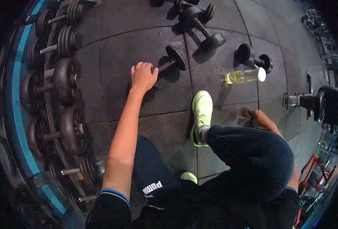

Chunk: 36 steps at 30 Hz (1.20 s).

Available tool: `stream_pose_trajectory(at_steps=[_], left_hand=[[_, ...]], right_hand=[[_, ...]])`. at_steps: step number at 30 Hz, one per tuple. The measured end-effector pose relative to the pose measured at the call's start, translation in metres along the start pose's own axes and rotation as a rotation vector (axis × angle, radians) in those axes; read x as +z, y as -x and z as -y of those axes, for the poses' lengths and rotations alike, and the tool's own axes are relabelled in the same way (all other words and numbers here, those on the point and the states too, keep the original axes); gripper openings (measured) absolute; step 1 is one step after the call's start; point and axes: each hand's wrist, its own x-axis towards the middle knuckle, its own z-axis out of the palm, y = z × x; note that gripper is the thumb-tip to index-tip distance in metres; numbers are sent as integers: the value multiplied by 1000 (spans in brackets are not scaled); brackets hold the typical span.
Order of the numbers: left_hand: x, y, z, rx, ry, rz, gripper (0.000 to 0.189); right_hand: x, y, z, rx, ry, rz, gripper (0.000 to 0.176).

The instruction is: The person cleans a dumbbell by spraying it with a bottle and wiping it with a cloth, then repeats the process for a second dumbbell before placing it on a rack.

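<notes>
We judge the step in hand to be steadying the dumbbell (166, 67), on the floor mats (130, 49) at twelve o'clock, with our left hand (143, 77) laid over its near end, though we cannot tell whether those fingers close on it. At three o'clock our right hand (263, 120) is clamped on a blurred dark cloth (247, 116), the bottle (237, 77) near it at two. Bringing cloth to dumbbell would call for a steady left hold and a reach towards ten o'clock, past the shoe (202, 110).

The black sleeves (109, 210) had blue edges (116, 193), the dark trousers (253, 156) carried white PUMA letters (152, 187), and the shoes (203, 108) were yellow-green.
</notes>
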Motion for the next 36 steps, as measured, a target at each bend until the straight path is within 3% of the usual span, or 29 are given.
stream_pose_trajectory(at_steps=[3,7,9,12,15,18,19,22,25,28,33,36], left_hand=[[-10,-10,-16,-13,-294,213,38],[11,-26,-29,9,-286,295,41],[26,-33,-26,18,-273,293,44],[23,-32,-29,-3,-248,241,44],[8,-32,-35,-20,-187,227,38],[6,-35,-32,-26,-178,233,40],[6,-37,-31,-20,-173,240,41],[2,-41,-27,-22,-157,267,43],[4,-46,-22,-32,-144,298,45],[6,-53,-13,21,-169,315,49],[-2,-65,-10,100,-221,428,49],[20,-70,-14,37,-266,468,46]], right_hand=[[42,-36,-16,-54,77,-183,39],[41,-46,8,95,-186,-164,49],[50,-65,-10,62,-52,-206,50],[48,-83,-10,-62,-118,-677,74],[8,-88,33,-118,-576,-955,86],[-18,-96,57,-186,-581,-1094,89],[-21,-104,57,-177,-526,-1132,81],[-23,-122,63,-354,-815,-1146,71],[-38,-123,76,-390,-960,-1179,59],[-52,-119,96,-421,-889,-1265,53],[-55,-127,98,-409,-831,-1218,52],[-55,-132,99,-417,-801,-1254,51]])
